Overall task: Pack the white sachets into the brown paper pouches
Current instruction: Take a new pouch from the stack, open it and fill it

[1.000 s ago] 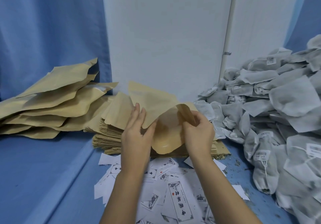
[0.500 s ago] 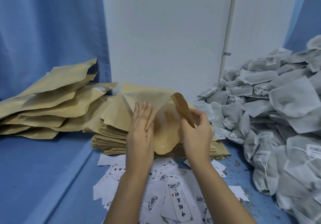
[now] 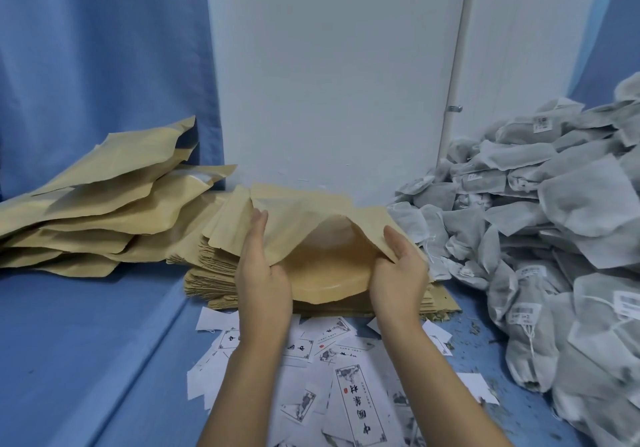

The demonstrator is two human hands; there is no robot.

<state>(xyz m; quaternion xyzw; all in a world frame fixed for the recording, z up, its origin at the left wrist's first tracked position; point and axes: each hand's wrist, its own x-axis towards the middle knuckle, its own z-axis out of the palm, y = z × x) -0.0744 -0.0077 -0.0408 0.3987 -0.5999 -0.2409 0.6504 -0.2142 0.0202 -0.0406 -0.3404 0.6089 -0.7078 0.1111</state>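
Bare hands — left hand, right hand — on slim forearms, uncovered as far as they show.

printed paper slips lie scattered on the blue cloth before a white wall.

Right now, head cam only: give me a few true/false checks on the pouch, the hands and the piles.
1. The left hand and right hand both grip one open pouch, spreading its mouth. True.
2. A white sachet sits inside the open pouch. False: the part of the inside that shows holds no sachet.
3. The white sachets are heaped on the person's left. False: the sachet pile is on the right, and a heap of brown pouches is on the left.
4. Printed slips lie on the blue surface, nearer the person than the flat pouch stack. True.
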